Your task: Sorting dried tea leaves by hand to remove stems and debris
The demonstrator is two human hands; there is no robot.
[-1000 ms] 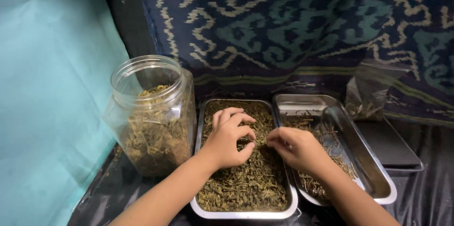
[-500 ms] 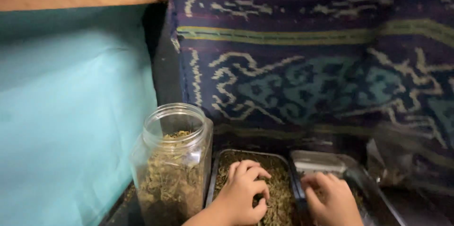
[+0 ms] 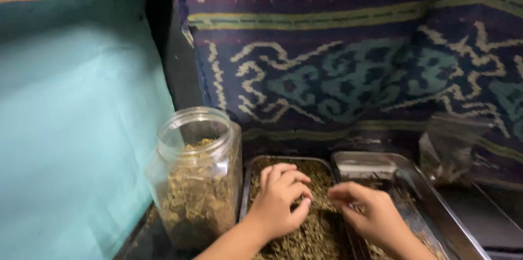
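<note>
At bottom centre, your left hand (image 3: 280,200) rests curled, fingers loosely bent, on the dried herbs (image 3: 310,233) filling the left tray (image 3: 246,184). Your right hand (image 3: 368,213) pinches something small over the sparser right tray (image 3: 436,205). Most herbs look unsorted.

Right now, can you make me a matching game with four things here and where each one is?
Things:
1. clear jar
2. left hand
3. right hand
4. clear bag

Places:
A. at the gap between the two metal trays
B. far right, against the patterned cloth
C. far left, beside the teal sheet
D. resting on dried leaves in the left tray

Pairs: 1-C, 2-D, 3-A, 4-B
</note>
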